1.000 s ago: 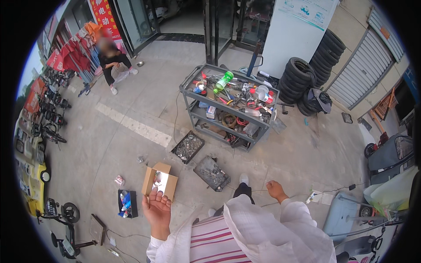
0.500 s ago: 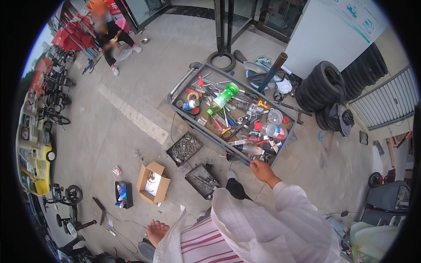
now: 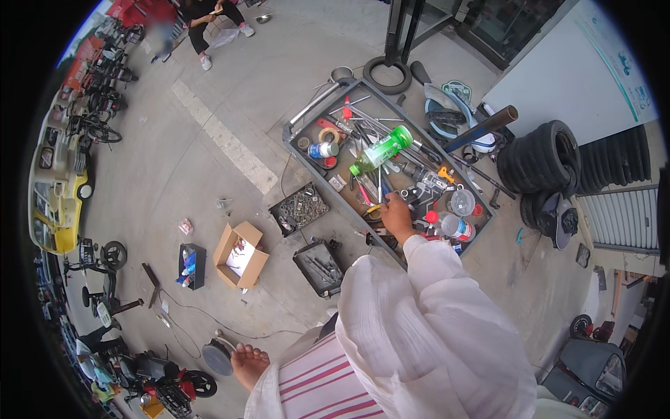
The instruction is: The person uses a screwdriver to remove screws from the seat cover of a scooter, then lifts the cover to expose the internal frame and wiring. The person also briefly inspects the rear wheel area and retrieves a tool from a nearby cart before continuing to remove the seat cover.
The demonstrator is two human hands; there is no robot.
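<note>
My right hand [image 3: 397,216] is down among the tools in a grey metal tool cart [image 3: 313,167]. Its fingers are bent and closed; their tips, and whatever they may hold, are hidden. Right beside them lies a yellow-handled hand tool [image 3: 372,209]. A green-labelled bottle [image 3: 382,151] lies across the tools farther back, near a grey power tool [image 3: 427,177]. To the right of the hand are a red-capped bottle [image 3: 452,226] and a clear plastic cup [image 3: 461,202]. My left hand [image 3: 249,364] hangs low near my body, holding nothing, its fingers loosely apart.
On the ground left of the cart are a tray of small metal parts [image 3: 301,209], a tray of tools [image 3: 317,271], an open cardboard box [image 3: 241,255] and a black bin [image 3: 191,266]. Stacked tyres [image 3: 539,157] stand right. A person [image 3: 209,21] sits at the far left.
My right hand has left the cart's near edge and reached forward and left into the tools. The cart now appears closer. My left hand still hangs low.
</note>
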